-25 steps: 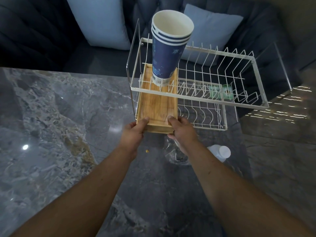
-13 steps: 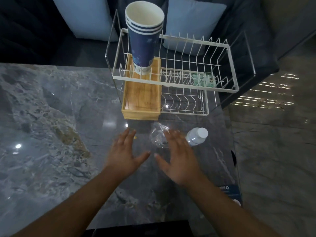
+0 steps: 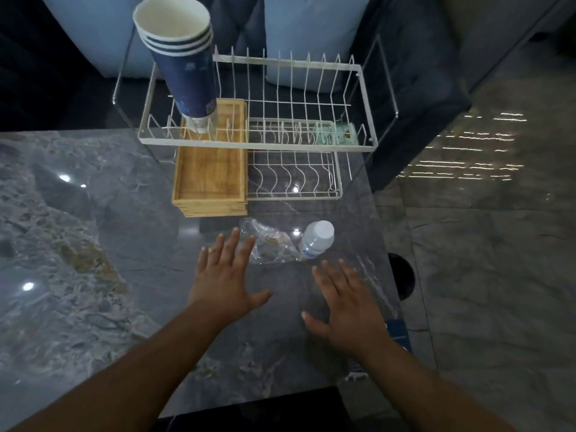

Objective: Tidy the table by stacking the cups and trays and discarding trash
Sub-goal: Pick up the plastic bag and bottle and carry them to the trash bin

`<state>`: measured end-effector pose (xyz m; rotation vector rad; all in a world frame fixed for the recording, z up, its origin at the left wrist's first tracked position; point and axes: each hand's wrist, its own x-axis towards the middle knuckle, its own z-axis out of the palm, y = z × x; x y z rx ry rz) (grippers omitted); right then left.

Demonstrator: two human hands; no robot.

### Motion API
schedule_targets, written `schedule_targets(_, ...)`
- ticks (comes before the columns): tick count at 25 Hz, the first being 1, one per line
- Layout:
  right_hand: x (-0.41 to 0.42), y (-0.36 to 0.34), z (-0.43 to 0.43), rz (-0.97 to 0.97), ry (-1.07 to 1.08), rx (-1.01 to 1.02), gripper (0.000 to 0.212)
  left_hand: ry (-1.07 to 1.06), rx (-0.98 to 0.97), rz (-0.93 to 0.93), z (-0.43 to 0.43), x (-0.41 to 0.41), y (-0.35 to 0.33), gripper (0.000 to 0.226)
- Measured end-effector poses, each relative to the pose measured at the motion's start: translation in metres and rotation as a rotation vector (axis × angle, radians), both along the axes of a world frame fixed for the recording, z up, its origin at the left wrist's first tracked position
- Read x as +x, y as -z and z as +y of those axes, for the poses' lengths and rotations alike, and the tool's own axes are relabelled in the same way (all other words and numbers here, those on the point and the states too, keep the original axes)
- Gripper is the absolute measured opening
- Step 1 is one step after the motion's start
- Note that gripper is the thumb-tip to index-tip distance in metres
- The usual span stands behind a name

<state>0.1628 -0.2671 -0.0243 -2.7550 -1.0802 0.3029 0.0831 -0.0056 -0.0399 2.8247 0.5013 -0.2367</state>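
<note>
A stack of blue paper cups (image 3: pixel 187 73) stands upright on the upper tier of a white wire dish rack (image 3: pixel 258 146). Stacked wooden trays (image 3: pixel 212 179) sit in the rack's lower left, jutting toward me. In front of the trays lies a crumpled clear plastic bag (image 3: pixel 269 244), and a small plastic bottle with a white cap (image 3: pixel 316 240) stands beside it. My left hand (image 3: pixel 226 275) hovers open just left of the bag, fingers spread. My right hand (image 3: pixel 346 304) is open too, below the bottle, holding nothing.
The grey marble table (image 3: pixel 78 260) ends at the right near the bottle, with tiled floor beyond. A dark round bin opening (image 3: pixel 403 275) shows past that edge. A green sponge (image 3: pixel 335 135) lies in the rack's right end. A dark sofa with pale cushions (image 3: pixel 311 42) sits behind.
Both hands let go of the wooden trays, pulled back toward me and spread open. The right hand has drifted right, below the bottle. The trays stay in the rack.
</note>
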Motion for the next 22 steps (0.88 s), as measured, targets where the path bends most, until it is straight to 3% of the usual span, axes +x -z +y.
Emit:
schedule_targets(6,0.052,0.006,0.005,0.049,0.244,0.153,0.085,-0.095,-0.008,0.032,-0.023,0.027,-0.006,0.108)
schedule_targets(9,0.071,0.008,0.028,0.210,0.352,0.303,0.085,-0.172,-0.066,0.039,-0.027,0.042,-0.006,0.105)
schedule_targets(11,0.078,0.011,0.041,0.362,0.395,0.449,0.070,-0.170,-0.099,0.054,-0.027,0.049,-0.004,0.101)
schedule_targets(13,0.079,0.013,0.052,0.429,0.433,0.522,0.060,-0.160,-0.143,0.067,-0.028,0.053,-0.003,0.088)
schedule_targets(18,0.060,0.010,0.062,0.464,0.437,0.558,0.056,-0.119,-0.227,-0.007,-0.026,0.050,-0.001,0.040)
schedule_targets(22,0.044,0.004,0.050,0.477,0.518,0.570,0.058,-0.020,-0.266,-0.102,-0.021,0.037,-0.002,0.023)
